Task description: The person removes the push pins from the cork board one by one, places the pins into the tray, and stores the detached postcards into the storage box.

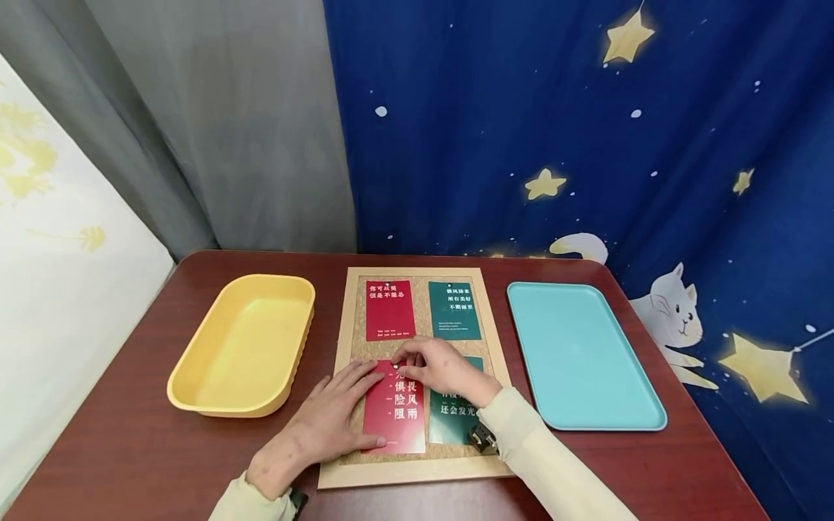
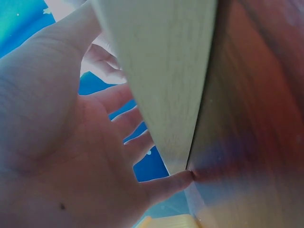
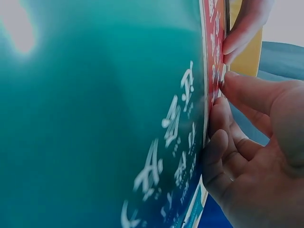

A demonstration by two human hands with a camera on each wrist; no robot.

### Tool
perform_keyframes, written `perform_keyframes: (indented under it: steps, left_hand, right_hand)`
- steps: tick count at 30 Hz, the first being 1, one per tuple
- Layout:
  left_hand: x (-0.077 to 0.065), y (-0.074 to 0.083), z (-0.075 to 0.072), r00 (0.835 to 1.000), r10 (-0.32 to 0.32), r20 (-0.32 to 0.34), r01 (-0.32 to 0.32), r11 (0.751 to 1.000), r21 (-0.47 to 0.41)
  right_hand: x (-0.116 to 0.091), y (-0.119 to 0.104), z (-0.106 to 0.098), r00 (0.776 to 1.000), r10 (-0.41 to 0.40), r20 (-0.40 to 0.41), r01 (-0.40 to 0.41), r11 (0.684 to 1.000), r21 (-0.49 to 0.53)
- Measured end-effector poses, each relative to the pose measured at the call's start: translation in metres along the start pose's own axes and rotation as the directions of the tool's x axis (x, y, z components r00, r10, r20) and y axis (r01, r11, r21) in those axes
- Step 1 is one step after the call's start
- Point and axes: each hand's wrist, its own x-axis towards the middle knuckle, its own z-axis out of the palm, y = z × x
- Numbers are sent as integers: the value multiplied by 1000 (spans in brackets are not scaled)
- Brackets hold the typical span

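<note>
One small pin (image 1: pixel 394 366) sits between the thumb and forefinger of my right hand (image 1: pixel 443 365), which pinch it; the remaining fingers curl in behind. The pin is at the top edge of the red card (image 1: pixel 404 427), so the card lies to the left of my right palm and runs from those fingertips back toward my body along its long axis. My left hand (image 1: pixel 339 412) is spread flat: fingertips rest over the card's upper left, thumb on its lower left corner. Reference for the coming move, in my judgement: the pin's position against the card's top edge. The right hand is nearer the pin; the left hand bears on the card's side. Beneath my right wrist lies the green card (image 1: pixel 449 427); beneath both hands, the cork board (image 1: pixel 378 475).
</note>
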Motion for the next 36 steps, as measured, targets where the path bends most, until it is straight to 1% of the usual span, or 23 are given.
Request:
perform_keyframes:
  steps: [7, 12, 19, 29, 36]
  left_hand:
    - [0, 0, -1, 1000, 9, -5, -9, 1000, 5]
    - [0, 0, -1, 1000, 9, -7, -9, 1000, 5]
    - [2, 0, -2, 1000, 5, 1, -5, 1000, 2]
    - [1, -1, 1, 1000, 0, 8, 0, 1000, 6]
    - [2, -2, 0, 1000, 0, -1, 0, 1000, 25]
  right_hand:
    - [5, 1, -2, 1000, 28, 13, -28, 999, 28]
    - [8, 2, -3, 999, 29, 18, -30, 999, 19]
    - [13, 1, -4, 999, 48, 16, -48, 998, 37]
    - [13, 3, -2, 997, 69, 41, -72, 994, 79]
    - [15, 4, -3, 997, 67, 38, -69, 996, 64]
